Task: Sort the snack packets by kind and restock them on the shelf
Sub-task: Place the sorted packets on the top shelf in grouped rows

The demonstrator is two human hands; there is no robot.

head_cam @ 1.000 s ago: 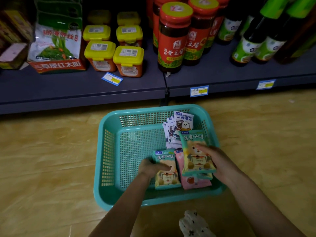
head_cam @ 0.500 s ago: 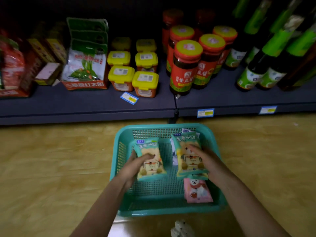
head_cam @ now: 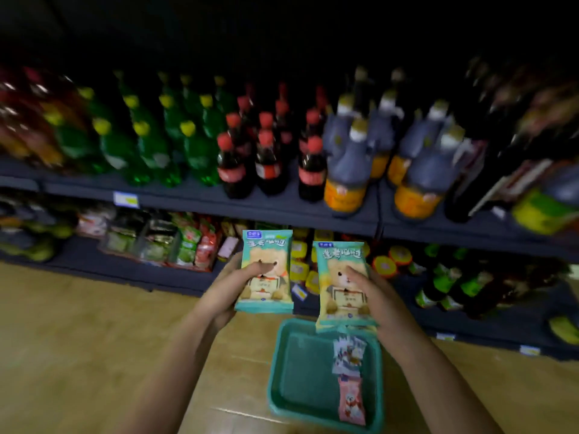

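Floor [head_cam: 94, 339] holds teal basket [head_cam: 273, 371] before stocked shelves [head_cam: 282, 208]; left hand [head_cam: 225, 289] grips left packet [head_cam: 268, 296], right hand [head_cam: 379, 297] right packet [head_cam: 338, 261].

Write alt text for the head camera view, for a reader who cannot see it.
The left hand holds up one teal bear-print snack packet and the right hand a matching packet, before dim shelves of bottles. Below, a teal basket on the floor holds a pink packet and white packets.

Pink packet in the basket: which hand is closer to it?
Right. The right hand, holding a teal bear packet, is up beyond the pink packet; the left hand is farther off to the left.
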